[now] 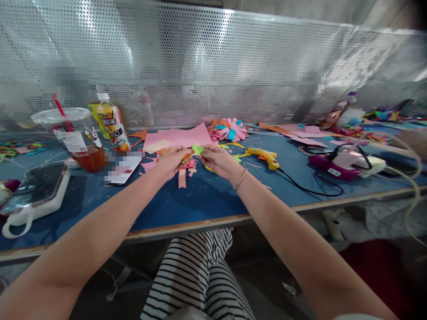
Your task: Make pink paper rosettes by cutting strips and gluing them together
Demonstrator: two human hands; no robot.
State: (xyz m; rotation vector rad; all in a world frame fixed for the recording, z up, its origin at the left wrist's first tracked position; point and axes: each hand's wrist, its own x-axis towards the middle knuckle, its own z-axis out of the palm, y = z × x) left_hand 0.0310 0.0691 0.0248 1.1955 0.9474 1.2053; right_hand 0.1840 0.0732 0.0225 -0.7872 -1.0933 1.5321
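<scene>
Green paper (pixel 197 149) was pinched between left hand (pixel 175 159) and right hand (pixel 218 162), over paper scraps (pixel 182 178)! Behind spread a pink sheet (pixel 183 137); rightward lay a yellow glue gun (pixel 267 158), leftward a drink cup (pixel 72 142), all on the blue table (pixel 203 202) before a perforated screen (pixel 187 58).

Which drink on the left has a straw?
The clear plastic cup, with a red straw sticking up from it; the bottle beside it wears a white cap.

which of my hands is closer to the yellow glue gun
Right. The right hand is left of the glue gun, not touching it; the left hand is farther left.
</scene>
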